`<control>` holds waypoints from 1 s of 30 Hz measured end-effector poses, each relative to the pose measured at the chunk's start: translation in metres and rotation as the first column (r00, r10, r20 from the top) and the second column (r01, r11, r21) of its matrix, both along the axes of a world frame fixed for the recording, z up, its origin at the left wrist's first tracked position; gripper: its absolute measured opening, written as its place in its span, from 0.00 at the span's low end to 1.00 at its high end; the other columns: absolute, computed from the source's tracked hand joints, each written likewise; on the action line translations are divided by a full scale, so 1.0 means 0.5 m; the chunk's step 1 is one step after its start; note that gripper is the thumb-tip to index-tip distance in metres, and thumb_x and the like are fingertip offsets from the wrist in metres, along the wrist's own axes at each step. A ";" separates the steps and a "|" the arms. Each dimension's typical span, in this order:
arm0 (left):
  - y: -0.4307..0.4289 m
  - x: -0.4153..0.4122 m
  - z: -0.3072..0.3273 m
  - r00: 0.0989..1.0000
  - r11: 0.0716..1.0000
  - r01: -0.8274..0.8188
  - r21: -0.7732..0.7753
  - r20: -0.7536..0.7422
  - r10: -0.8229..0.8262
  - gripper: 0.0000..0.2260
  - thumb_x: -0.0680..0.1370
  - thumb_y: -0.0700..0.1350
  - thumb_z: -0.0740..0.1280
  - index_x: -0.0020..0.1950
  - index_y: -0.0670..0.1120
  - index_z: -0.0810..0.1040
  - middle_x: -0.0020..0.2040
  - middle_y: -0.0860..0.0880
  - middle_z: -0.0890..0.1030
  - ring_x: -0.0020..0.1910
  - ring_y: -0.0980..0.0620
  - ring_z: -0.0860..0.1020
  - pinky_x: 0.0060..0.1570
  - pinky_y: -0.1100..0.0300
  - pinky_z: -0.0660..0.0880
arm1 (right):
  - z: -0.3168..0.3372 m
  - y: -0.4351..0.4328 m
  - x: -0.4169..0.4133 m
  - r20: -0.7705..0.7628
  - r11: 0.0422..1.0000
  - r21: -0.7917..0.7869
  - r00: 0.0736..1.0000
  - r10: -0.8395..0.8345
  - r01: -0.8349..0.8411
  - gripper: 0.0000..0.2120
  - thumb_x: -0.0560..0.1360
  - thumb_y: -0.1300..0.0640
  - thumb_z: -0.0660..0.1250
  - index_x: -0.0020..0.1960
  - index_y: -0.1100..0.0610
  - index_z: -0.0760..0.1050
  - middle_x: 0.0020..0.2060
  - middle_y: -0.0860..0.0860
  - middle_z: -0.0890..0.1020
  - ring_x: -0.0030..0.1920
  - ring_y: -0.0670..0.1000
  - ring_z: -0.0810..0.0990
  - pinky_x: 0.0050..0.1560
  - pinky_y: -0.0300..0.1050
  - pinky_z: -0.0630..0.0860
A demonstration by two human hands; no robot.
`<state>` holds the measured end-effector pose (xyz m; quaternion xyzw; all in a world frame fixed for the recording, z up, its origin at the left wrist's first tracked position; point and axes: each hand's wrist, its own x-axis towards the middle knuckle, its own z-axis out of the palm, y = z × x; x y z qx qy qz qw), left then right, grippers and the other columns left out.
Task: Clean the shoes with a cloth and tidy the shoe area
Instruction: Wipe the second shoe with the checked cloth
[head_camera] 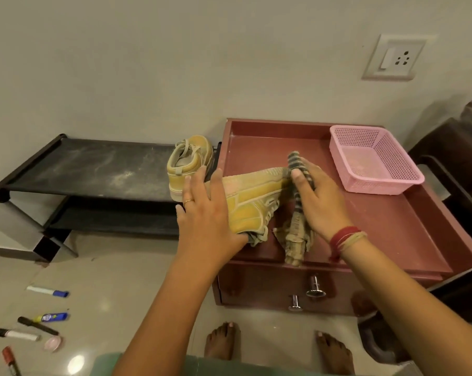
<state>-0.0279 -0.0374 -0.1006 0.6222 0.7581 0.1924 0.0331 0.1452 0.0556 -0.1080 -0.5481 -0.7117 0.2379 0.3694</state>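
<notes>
My left hand (206, 213) grips a yellow sneaker (252, 202) by its heel end and holds it on its side, toe pointing right, over the maroon cabinet top (386, 221). My right hand (317, 198) holds a striped cloth (297, 229) and presses it against the sneaker's toe. The cloth's loose end hangs down over the cabinet's front edge. The second yellow sneaker (188, 161) stands at the right end of the dusty black shoe rack (94, 166), just behind my left hand.
A pink mesh basket (373, 158) sits at the cabinet's back right. Markers and a small tube (43, 316) lie scattered on the floor at the lower left. Two metal drawer knobs (315, 287) stick out of the cabinet front. My bare feet (224, 340) stand below it.
</notes>
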 end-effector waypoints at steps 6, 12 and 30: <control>0.033 0.018 -0.020 0.997 0.991 -0.033 0.130 -0.063 0.042 0.39 0.66 0.63 0.66 0.72 0.44 0.63 0.64 0.42 0.68 0.68 0.35 0.65 0.67 0.38 0.62 | -0.001 -0.051 -0.054 0.307 0.918 0.093 0.888 0.342 -0.385 0.24 0.78 0.41 0.52 0.72 0.45 0.64 0.73 0.42 0.63 0.75 0.50 0.56 0.73 0.51 0.52; 0.023 0.011 -0.023 1.000 0.979 0.028 0.203 -0.016 -0.025 0.42 0.60 0.60 0.75 0.68 0.42 0.66 0.58 0.40 0.70 0.63 0.35 0.67 0.59 0.37 0.70 | 0.011 -0.035 -0.043 0.298 0.972 0.055 0.933 0.201 -0.227 0.21 0.80 0.44 0.54 0.72 0.45 0.64 0.74 0.44 0.61 0.76 0.52 0.53 0.74 0.52 0.48; 0.018 -0.025 -0.003 0.982 0.984 0.167 0.064 0.076 -0.171 0.52 0.52 0.71 0.69 0.70 0.46 0.63 0.63 0.47 0.66 0.67 0.43 0.62 0.67 0.44 0.63 | -0.001 -0.038 -0.021 0.268 0.980 0.071 0.950 0.163 -0.188 0.23 0.79 0.40 0.51 0.72 0.45 0.62 0.74 0.42 0.60 0.76 0.50 0.49 0.75 0.52 0.45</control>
